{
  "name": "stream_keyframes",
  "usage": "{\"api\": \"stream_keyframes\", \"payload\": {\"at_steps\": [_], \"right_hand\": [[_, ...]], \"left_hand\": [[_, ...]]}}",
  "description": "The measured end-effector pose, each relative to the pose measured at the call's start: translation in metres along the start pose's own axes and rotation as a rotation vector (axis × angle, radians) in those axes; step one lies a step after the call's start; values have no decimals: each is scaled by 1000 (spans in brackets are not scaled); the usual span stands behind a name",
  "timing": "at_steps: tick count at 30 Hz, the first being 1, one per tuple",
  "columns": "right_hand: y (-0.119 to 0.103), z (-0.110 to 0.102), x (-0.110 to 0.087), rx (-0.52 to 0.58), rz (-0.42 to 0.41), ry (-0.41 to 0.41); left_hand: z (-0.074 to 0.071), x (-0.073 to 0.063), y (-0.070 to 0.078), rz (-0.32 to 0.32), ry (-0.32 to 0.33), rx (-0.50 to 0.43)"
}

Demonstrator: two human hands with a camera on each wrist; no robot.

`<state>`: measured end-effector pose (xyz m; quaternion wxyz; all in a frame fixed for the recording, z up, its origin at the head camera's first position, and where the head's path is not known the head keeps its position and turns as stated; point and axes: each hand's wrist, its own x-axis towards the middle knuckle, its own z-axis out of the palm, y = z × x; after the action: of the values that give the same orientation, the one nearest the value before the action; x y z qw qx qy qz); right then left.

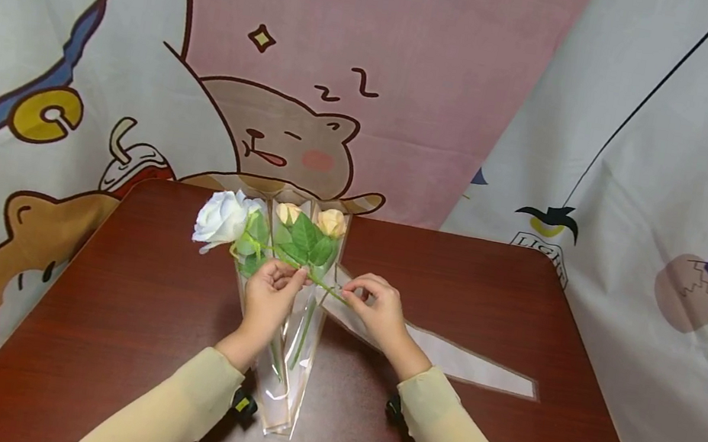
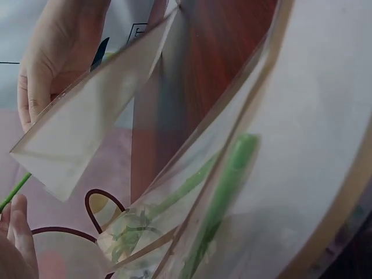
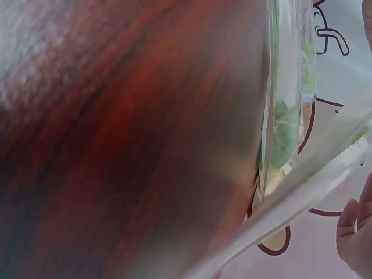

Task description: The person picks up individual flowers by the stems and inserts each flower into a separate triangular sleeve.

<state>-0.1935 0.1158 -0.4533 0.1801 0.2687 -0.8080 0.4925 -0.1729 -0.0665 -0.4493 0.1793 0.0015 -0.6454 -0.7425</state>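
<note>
A white artificial rose with green leaves extends to the left. Its thin green stem slants across to the wide end of a long, tapered clear-and-white flower sleeve. My left hand pinches that stem between thumb and fingertips. Thumb and finger of my right hand pinch by the sleeve's wide end; the exact grip is partly hidden. In the left wrist view, the sleeve covers part of the right hand, and the stem runs toward its edge.
Two peach roses in clear sleeves lie side by side under the hands, narrow ends toward me. The dark red-brown table reaches a patterned cloth backdrop. Black wrist cameras are strapped by the cuffs.
</note>
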Motion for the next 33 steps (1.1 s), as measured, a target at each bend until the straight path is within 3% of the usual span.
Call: {"api": "stream_keyframes", "payload": {"at_steps": [4,9,13,20,26,28,33], "right_hand": [[4,3,1,5,-21,8],[27,13,0,9,-43,23],[39,16,-1,-11,-38,10],[39,12,0,-33,-5,-5],[43,11,-1,-53,-2,-2],[44,11,-1,-57,-4,2],[44,11,-2,-45,12,-12]], "left_hand": [[0,-2,-3,-35,-12,45],[5,-7,-2,-75,-19,153],[8,-9,-5,-45,-3,227],[3,-3,-32,-37,-25,256],[-3,-4,-35,23,2,337],[-3,-3,-36,61,13,328],[0,-6,-11,70,-3,161]]}}
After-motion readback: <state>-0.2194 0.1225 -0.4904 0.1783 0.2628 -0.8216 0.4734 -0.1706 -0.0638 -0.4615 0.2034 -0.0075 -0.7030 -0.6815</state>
